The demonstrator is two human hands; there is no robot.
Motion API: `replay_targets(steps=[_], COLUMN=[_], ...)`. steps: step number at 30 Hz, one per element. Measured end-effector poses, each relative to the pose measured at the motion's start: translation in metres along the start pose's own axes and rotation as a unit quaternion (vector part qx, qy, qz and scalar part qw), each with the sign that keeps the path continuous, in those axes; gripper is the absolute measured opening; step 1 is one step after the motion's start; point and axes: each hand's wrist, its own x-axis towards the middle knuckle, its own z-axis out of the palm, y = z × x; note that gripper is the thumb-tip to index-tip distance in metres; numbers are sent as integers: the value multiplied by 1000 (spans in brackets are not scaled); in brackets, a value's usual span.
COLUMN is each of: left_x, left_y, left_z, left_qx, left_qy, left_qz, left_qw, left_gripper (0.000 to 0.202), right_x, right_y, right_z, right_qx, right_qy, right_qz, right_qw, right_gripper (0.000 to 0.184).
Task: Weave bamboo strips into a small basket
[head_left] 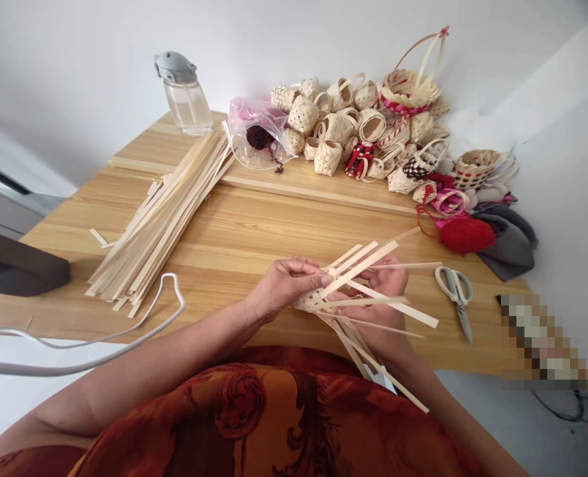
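A pixelated patch (pixel 545 341) hides the right edge of the table (pixel 492 331) — bamboo strips (pixel 358 268) partly cover the right hand (pixel 388 281).

Bright, even light washing the white walls (pixel 75 73) and wooden surface (pixel 254 228). Wide-angle distortion bending the edges, pixelation masking a patch (pixel 545 341) at right.

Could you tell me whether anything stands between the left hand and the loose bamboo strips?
Only a white cable, looping on the wooden table by the bamboo strips' near end; the way from the left hand, holding crossed strips, to their middle looks open.
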Motion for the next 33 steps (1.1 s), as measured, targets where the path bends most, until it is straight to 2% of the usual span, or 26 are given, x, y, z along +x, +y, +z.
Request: replay_targets(steps=[3,7,10,12,14,17,23,25,27,29,31,33], left_x=[-1,-2,-1,-1,-1,-1,-3,-2,-1,0,0,0], left_y=[1,1,0,0,2,6,13,12,11,10,11,12], left_z=[-1,-2,-3,-4,-4,-6,-5,-3,-3,-3,-5,-7], left_qx=[3,0,12,22,32,51,56,54,40,11,-20,-33], left_qy=[-1,-3,-4,-5,-10,-16,-13,6,21,24,24,20], left_qz=[-4,-8,-3,3,16,43,-23,17,42,9,-46,-73], left_qw=[1000,1000,1000,1000,999,998,998,998,998,1000,998,997], left_gripper=[29,30,29,29,29,31,43,41,38,41,45,47], right_x=[-2,-1,1,3,5,6,6,8,11,15,18,21], right_y=[6,4,1,0,1,4,14,15,12,7,-1,-11], right_z=[-4,-9,-10,-10,-11,-13,-16,-16,-19,-26,-37,-50], right_qx=[-67,-181,-168,-157,-157,-152,-162,-168,-157,-138,-120,-98], right_qy=[38,64,27,-21,-56,-78,-115,-138,-176,-230,-296,-361], right_qz=[-89,-289,-360,-383,-382,-337,-267,-262,-277,-285,-262,-204], right_qw=[993,938,917,910,909,926,943,940,932,920,911,905], right_gripper=[64,38,22,20,21,20,16,13,16,29,42,44])
